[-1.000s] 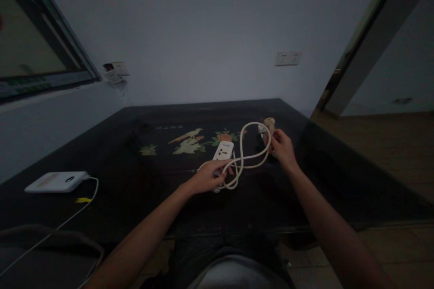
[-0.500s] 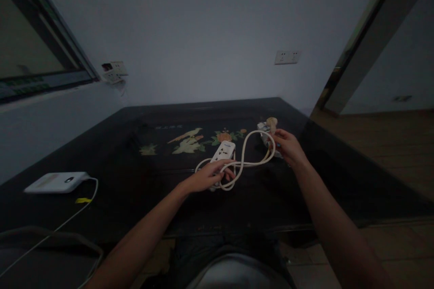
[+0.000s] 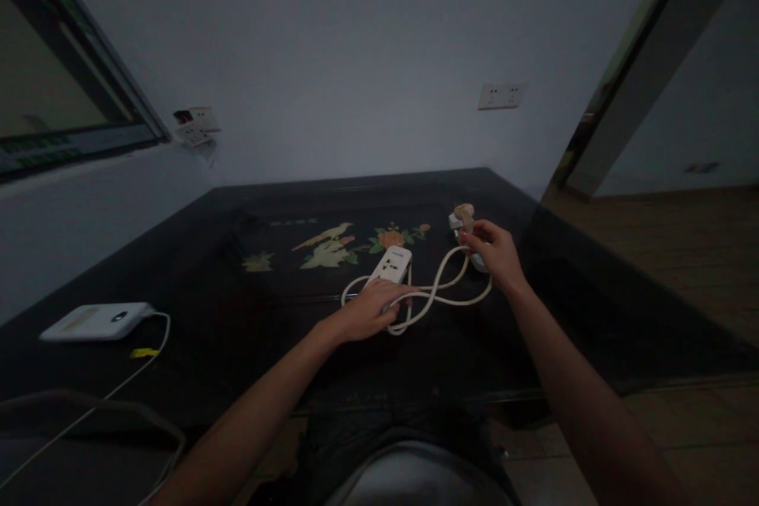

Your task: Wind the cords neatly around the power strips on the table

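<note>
Both hands share one power strip [image 3: 391, 263] and its cord [image 3: 439, 292]: the left hand [image 3: 371, 310] presses flat over the strip's near end and the looped cord, fingers spread rather than curled, while the right hand [image 3: 493, 251] pinches the cord near the plug [image 3: 462, 218], a narrow grip. Its hard, smooth plastic body looks light and would be best held across its sides. Round and rubbery, the pale cord lies in springy figure-eight loops likely to uncoil if released. Beneath is a glossy black tabletop [image 3: 237, 316] with a painted bird-and-flower inlay [image 3: 332, 247]. Far left rests a flat white device [image 3: 98, 321] on a thin cable [image 3: 100, 399].
</note>
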The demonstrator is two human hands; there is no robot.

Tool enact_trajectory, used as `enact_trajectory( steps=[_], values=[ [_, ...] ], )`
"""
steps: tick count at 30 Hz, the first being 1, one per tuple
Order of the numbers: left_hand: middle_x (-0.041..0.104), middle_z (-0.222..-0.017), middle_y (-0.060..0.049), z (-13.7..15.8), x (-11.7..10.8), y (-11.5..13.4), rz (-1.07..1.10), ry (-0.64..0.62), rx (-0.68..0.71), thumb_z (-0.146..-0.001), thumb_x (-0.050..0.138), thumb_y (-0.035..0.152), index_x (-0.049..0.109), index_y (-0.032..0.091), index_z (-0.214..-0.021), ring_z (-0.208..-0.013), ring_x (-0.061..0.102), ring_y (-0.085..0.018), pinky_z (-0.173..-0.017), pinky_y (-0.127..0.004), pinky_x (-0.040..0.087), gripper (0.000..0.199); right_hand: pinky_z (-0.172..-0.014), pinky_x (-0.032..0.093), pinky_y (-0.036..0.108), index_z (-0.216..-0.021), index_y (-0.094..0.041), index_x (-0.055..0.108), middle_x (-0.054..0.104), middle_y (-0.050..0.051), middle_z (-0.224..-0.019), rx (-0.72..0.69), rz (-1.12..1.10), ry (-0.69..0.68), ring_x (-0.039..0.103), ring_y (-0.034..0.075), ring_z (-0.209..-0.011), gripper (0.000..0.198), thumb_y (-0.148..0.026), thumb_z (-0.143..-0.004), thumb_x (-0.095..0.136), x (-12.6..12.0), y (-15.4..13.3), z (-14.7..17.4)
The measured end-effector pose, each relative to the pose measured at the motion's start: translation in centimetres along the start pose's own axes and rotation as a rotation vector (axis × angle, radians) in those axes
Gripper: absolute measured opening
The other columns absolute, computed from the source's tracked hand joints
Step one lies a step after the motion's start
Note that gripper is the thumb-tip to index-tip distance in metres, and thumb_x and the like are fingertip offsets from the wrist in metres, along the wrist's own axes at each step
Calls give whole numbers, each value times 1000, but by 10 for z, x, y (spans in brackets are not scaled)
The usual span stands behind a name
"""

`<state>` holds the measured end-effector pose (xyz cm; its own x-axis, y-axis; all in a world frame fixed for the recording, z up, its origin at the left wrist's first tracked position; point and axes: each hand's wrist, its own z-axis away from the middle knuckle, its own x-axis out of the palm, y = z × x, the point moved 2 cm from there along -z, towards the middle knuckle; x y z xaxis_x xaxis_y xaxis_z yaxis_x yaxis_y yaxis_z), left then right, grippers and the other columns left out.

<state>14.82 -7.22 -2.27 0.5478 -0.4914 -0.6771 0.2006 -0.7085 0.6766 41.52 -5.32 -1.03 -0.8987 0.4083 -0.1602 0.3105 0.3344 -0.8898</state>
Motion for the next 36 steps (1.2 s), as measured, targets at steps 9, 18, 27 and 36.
enact_trajectory(
  steps=[9,18,27,36],
  values=[
    [54,-131,-8,-7,11,5,-184,-18,22,-96,36,36,46,25,-135,-120,48,-22,-103,-38,35,43,-61,43,28,-88,-19,64,65,5,-84,-260,359,2,57,17,-69,17,-33,-82,57,9,-5,7],
    [53,-132,-12,-2,1,-29,-381,289,-318,-82,60,34,50,18,-129,-122,46,-28,-103,-45,37,50,-57,42,28,-82,-19,62,58,6,-86,-346,442,54,55,15,-65,22,-40,-84,56,8,-10,8],
    [46,-141,-10,0,6,-39,-266,278,-371,-72,65,21,43,24,-136,-129,45,-27,-105,-43,38,68,-60,43,29,-82,-19,63,60,4,-78,-380,499,6,55,18,-66,16,-34,-84,57,10,-5,7],
    [44,-143,-8,3,0,-25,-193,156,-160,-73,63,19,49,25,-132,-133,40,-25,-110,-43,33,61,-63,46,32,-82,-18,65,64,6,-80,-230,408,64,58,18,-65,19,-35,-79,59,4,20,-12]
  ],
)
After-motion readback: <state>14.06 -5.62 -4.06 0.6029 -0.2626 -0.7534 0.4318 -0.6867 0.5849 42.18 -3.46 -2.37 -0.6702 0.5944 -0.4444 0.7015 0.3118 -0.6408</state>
